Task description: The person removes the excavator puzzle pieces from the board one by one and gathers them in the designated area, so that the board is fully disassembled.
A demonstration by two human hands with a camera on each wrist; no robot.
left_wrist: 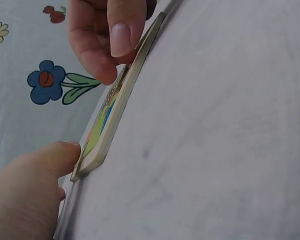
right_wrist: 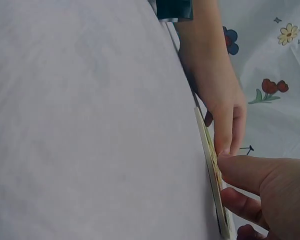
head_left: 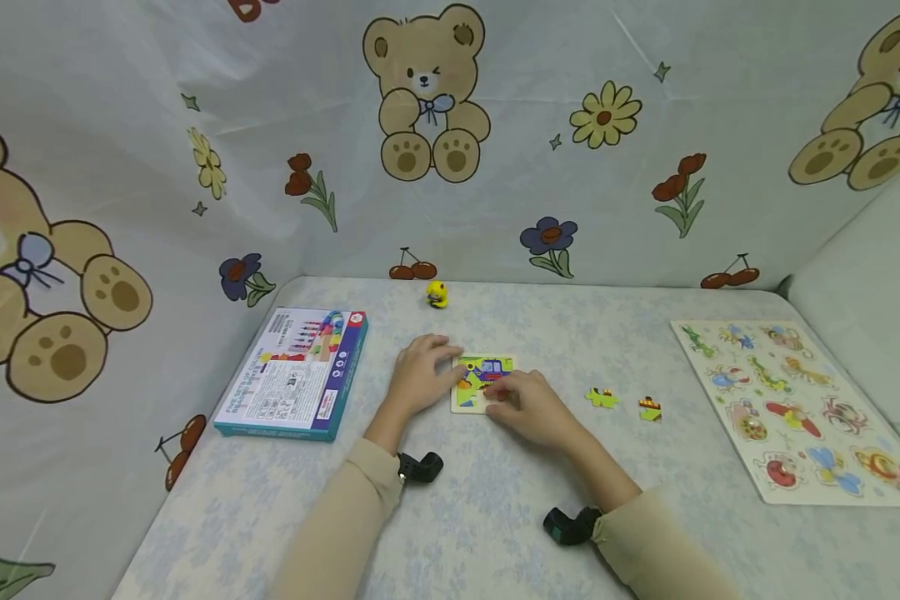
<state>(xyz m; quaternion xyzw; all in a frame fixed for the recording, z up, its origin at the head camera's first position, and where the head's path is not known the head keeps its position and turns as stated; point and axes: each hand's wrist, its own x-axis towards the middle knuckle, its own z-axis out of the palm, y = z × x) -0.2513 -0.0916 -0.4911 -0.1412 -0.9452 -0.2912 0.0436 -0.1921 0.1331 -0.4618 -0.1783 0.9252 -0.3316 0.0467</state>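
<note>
A small jigsaw puzzle board point(head_left: 465, 409) with a purple vehicle on yellow-green lies flat on the table before me. My left hand point(head_left: 418, 379) rests at its left side, thumb and fingers touching the edge; the left wrist view shows the thumb point(left_wrist: 65, 155) against a corner. Over the board's right part, my right hand point(head_left: 532, 408) has its fingers bent down, with thumb and forefinger pinching a reddish puzzle piece that they mostly hide. To the right lie two loose pieces, a yellow-green one point(head_left: 602, 398) and an orange-striped one point(head_left: 649, 408).
A flat box point(head_left: 292, 375) with a teal side lies at the left. Behind the puzzle board stands a small yellow duck toy point(head_left: 437, 294). A large animal puzzle board point(head_left: 802, 408) lies at the right. Patterned cloth with bears and flowers hangs behind the table point(head_left: 480, 517).
</note>
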